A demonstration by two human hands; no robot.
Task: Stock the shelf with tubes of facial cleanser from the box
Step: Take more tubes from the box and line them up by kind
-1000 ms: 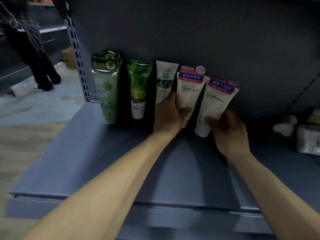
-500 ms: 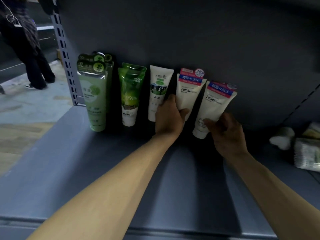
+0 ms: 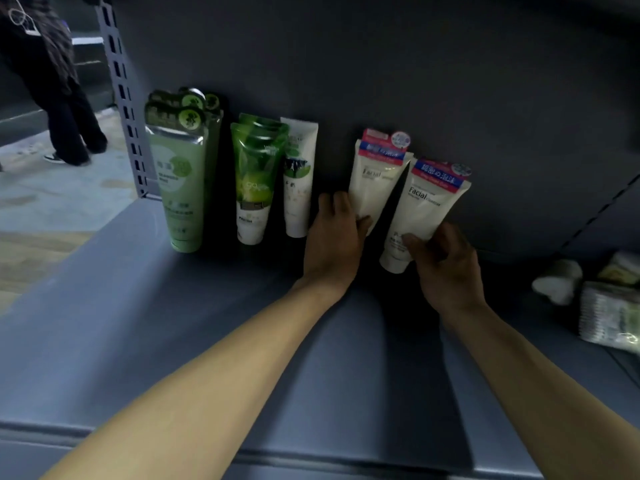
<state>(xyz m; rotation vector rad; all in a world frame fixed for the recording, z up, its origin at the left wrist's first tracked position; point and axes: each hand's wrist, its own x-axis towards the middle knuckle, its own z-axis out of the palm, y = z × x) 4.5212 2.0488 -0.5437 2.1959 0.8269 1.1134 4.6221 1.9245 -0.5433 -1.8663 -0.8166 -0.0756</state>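
Five tube rows already lean on the shelf back; my left hand and right hand each grip a white cleanser tube, box unseen.

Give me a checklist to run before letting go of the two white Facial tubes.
1. Left hand grips the left Facial tube: ok.
2. Right hand grips the right Facial tube: ok.
3. Right tube's cap resting on the shelf: cannot tell.
4. Both tubes upright: not ok, they tilt.
5. Labels face outward: ok.
6. Even spacing from the white tube on the left: not ok, wider gap.
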